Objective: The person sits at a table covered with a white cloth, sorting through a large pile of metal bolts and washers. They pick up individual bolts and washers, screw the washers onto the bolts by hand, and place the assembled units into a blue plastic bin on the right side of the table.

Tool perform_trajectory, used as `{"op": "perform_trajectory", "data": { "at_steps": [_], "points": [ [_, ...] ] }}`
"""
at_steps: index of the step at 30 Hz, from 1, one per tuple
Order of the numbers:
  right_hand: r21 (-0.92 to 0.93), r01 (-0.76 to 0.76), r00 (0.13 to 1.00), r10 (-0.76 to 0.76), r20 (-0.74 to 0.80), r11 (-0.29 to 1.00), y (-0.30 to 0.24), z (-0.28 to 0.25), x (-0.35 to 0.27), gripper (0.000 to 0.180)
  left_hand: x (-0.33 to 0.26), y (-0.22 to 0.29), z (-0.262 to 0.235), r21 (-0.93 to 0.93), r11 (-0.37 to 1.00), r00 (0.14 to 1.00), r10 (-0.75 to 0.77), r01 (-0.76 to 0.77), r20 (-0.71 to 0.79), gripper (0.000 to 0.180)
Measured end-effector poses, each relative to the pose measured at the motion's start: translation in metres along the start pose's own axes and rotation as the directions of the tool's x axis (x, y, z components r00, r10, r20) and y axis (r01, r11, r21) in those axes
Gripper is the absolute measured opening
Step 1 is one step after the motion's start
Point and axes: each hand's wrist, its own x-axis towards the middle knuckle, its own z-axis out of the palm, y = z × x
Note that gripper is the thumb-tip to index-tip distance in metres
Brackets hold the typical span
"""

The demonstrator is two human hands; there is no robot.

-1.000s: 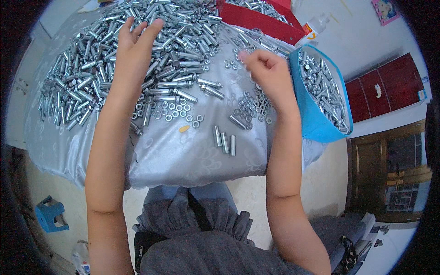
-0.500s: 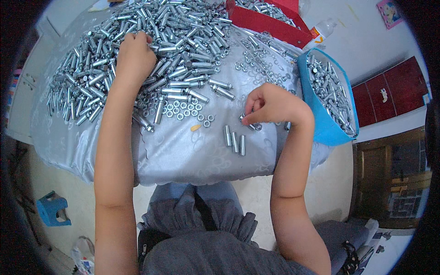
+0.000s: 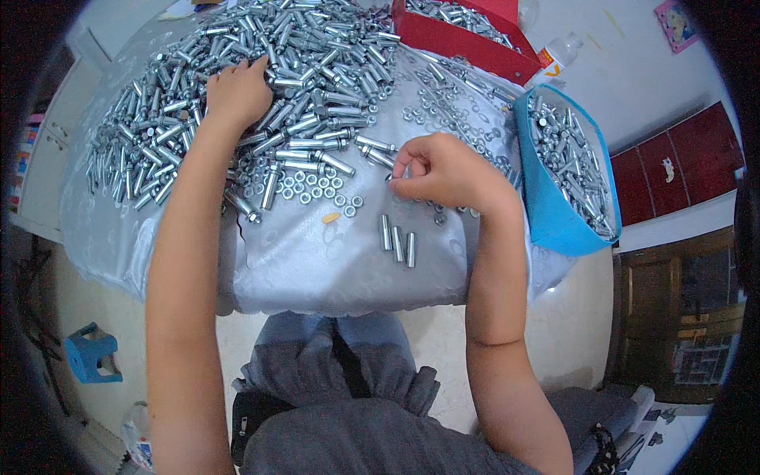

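A large heap of silver expansion bolts [image 3: 317,59] covers the far left of the table. My left hand [image 3: 240,95] rests on it with fingers spread, their tips partly hidden among the bolts. Right of the heap, my right hand [image 3: 443,168] is closed in a pinch, a small shiny piece that looks like a nut [image 3: 389,178] at its fingertips. Below that hand, three bare metal sleeves [image 3: 397,244] lie side by side on the cloth. Loose hex nuts [image 3: 317,192] form a cluster between the hands, and more nuts and washers [image 3: 439,103] are scattered beyond my right hand.
At the right edge stands a blue fabric bin [image 3: 566,226] full of bolts. Behind it are a red box [image 3: 467,43] holding more bolts and a clear plastic bottle [image 3: 560,54]. A small yellow piece [image 3: 331,218] lies on the silvery tablecloth [image 3: 309,277].
My right hand has moved left and slightly away from me, toward the heap's edge, still pinching. My left hand has stayed on the heap, its fingers now spread wider.
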Motion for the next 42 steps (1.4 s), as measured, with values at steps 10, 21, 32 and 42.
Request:
{"op": "perform_trajectory", "data": {
  "at_steps": [10, 21, 32, 42],
  "points": [
    [0.21, 0.088, 0.991, -0.066, -0.112, 0.974, -0.001, 0.0, 0.005, 0.019, 0.028, -0.021, 0.002, 0.063, 0.992, 0.994, 0.106, -0.108, 0.039, 0.05],
    [0.312, 0.118, 0.986, -0.074, -0.149, 0.943, -0.001, 0.001, 0.007, 0.014, 0.029, -0.021, 0.01, -0.163, 0.975, 0.983, 0.131, -0.15, -0.126, 0.019],
    [0.34, 0.133, 0.986, -0.089, -0.142, 0.931, 0.001, -0.001, 0.007, 0.015, 0.031, -0.022, 0.012, -0.281, 0.936, 0.967, 0.16, -0.213, -0.2, 0.018],
    [0.349, 0.164, 0.976, -0.102, -0.19, 0.923, -0.001, -0.002, 0.01, 0.016, 0.001, 0.014, -0.028, -0.691, 0.608, 0.85, -0.05, -0.39, -0.524, 0.019]
  ]
}}
